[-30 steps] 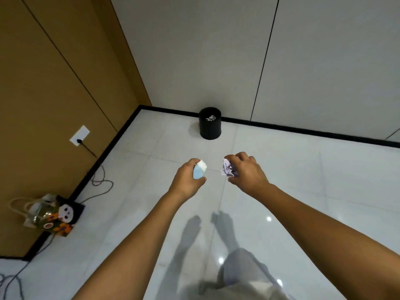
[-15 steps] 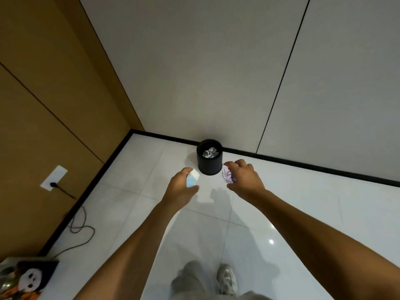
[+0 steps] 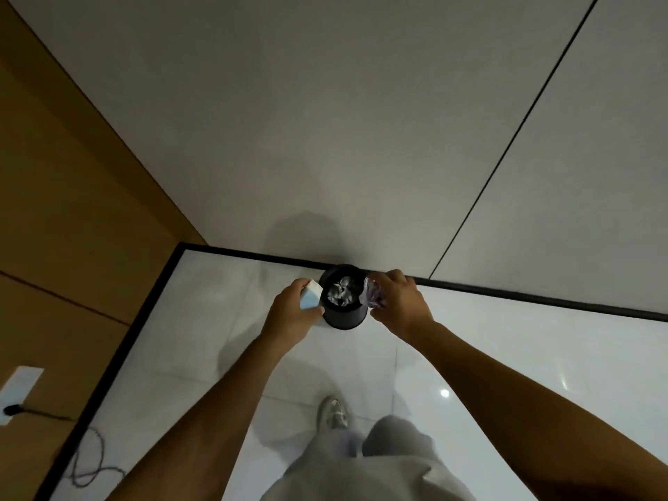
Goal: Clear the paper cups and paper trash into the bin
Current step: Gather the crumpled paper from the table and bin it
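Note:
A black round bin [image 3: 343, 318] stands on the white floor against the grey wall, with crumpled paper [image 3: 339, 294] inside it. My left hand [image 3: 289, 312] grips a light blue and white paper cup [image 3: 310, 299] just left of the bin's rim. My right hand [image 3: 399, 305] holds a crumpled purplish paper wad [image 3: 373, 293] at the bin's right rim. Both hands hover level with the bin's opening, one on each side.
A brown wood-panel wall [image 3: 72, 211] runs along the left with a white socket [image 3: 16, 392] and a dark cable [image 3: 86, 461] trailing on the floor. A black skirting [image 3: 542, 301] edges the floor. My shoe [image 3: 334, 414] and grey trouser legs are below.
I have walked up to the bin, which now lies directly between my hands. Both hands still hold their items. The bag on the left floor has left the view.

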Action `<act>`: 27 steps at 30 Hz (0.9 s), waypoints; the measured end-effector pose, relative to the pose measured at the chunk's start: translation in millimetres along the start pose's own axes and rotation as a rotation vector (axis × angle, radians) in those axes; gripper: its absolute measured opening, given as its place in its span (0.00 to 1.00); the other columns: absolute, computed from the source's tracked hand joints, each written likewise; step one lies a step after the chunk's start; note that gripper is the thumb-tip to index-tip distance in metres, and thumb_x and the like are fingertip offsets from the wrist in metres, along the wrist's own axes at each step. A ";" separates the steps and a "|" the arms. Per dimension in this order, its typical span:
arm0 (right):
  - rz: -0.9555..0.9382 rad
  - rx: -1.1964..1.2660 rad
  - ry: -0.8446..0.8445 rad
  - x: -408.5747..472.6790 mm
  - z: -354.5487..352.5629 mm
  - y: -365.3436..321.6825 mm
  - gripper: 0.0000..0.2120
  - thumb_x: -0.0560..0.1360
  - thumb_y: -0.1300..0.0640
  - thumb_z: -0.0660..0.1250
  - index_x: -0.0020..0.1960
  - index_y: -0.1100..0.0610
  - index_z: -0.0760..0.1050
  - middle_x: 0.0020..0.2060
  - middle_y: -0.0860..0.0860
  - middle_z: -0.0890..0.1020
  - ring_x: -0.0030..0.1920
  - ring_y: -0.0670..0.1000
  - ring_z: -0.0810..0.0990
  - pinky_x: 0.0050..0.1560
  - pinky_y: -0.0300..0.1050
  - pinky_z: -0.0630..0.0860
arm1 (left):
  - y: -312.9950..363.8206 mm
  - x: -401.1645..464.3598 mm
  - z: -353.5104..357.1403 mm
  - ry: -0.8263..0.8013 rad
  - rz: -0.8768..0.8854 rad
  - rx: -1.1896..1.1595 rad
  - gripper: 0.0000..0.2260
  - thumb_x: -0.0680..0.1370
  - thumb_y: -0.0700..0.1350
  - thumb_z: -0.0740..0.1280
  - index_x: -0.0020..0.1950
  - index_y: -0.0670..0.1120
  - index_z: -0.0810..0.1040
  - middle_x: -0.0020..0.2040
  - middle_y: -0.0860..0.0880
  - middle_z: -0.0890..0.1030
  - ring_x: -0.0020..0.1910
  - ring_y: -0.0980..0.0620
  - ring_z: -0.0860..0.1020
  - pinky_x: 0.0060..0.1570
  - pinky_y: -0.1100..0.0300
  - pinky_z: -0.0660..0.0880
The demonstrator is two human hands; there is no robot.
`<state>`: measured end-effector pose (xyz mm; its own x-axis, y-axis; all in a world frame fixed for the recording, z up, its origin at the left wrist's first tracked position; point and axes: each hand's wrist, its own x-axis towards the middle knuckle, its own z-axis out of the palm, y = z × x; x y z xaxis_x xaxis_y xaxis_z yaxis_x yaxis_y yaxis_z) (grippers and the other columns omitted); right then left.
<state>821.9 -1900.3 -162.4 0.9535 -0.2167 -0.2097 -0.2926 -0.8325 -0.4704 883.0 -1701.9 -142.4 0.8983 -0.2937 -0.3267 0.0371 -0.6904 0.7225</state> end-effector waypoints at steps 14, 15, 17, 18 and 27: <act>0.159 0.093 -0.057 188.0 9.4 42.1 0.31 0.71 0.56 0.71 0.72 0.50 0.65 0.66 0.55 0.69 0.62 0.60 0.70 0.60 0.52 0.73 | 9.5 206.5 37.0 -0.107 -0.128 0.059 0.23 0.73 0.42 0.71 0.67 0.43 0.70 0.62 0.44 0.75 0.58 0.45 0.75 0.53 0.56 0.73; 0.174 0.099 -0.067 198.3 14.4 45.2 0.31 0.71 0.56 0.71 0.72 0.50 0.65 0.66 0.55 0.69 0.61 0.60 0.70 0.59 0.52 0.73 | 8.9 218.9 42.0 -0.119 -0.142 0.050 0.23 0.73 0.41 0.71 0.67 0.43 0.70 0.62 0.44 0.75 0.58 0.45 0.75 0.54 0.56 0.73; 0.204 0.109 -0.087 227.9 29.4 56.1 0.29 0.72 0.55 0.70 0.71 0.51 0.66 0.66 0.55 0.69 0.61 0.60 0.70 0.59 0.53 0.73 | 1.9 254.3 58.0 -0.134 -0.181 0.027 0.23 0.73 0.41 0.72 0.66 0.43 0.70 0.62 0.44 0.75 0.59 0.44 0.74 0.55 0.55 0.74; 0.215 0.122 -0.080 235.2 32.5 58.1 0.29 0.73 0.55 0.70 0.71 0.51 0.66 0.65 0.55 0.69 0.61 0.60 0.70 0.58 0.54 0.73 | 0.6 264.2 62.2 -0.129 -0.192 0.010 0.23 0.73 0.41 0.72 0.66 0.43 0.70 0.61 0.43 0.75 0.59 0.44 0.74 0.56 0.54 0.74; 0.372 0.236 -0.012 287.1 95.6 101.1 0.29 0.70 0.59 0.72 0.69 0.50 0.68 0.64 0.54 0.71 0.61 0.58 0.70 0.58 0.53 0.75 | -63.2 345.6 135.2 -0.136 -0.260 -0.016 0.22 0.72 0.39 0.72 0.64 0.44 0.72 0.59 0.44 0.77 0.56 0.45 0.76 0.51 0.58 0.75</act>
<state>1059.2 -1997.9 -352.1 0.7798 -0.4723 -0.4108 -0.6254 -0.5595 -0.5440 1131.9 -1849.1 -383.4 0.7907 -0.1954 -0.5802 0.2659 -0.7440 0.6129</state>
